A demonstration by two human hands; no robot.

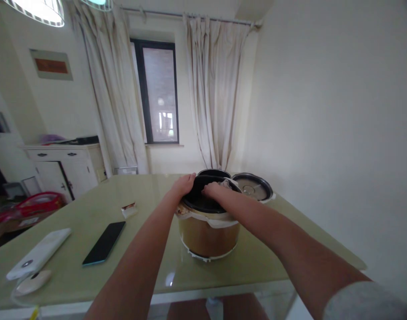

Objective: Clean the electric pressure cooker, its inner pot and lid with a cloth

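Note:
An electric cooker with a golden-brown side and a worn, stained white rim stands on the table, its top uncovered and its inside dark. My left hand grips the rim on the left, fingers wrapped over the edge. Reaching in from the right, my right hand is curled inside the mouth of the cooker. What those fingers hold, if anything, is hidden. A small greyish thing shows just beyond that hand; I cannot tell what it is. The cooker's lower inside is out of sight.
Behind the cooker stands a black pot, partly covered. A round lid lies to the right. On the left of the pale green table are a black phone, a white device, a white mouse-like object and a small packet.

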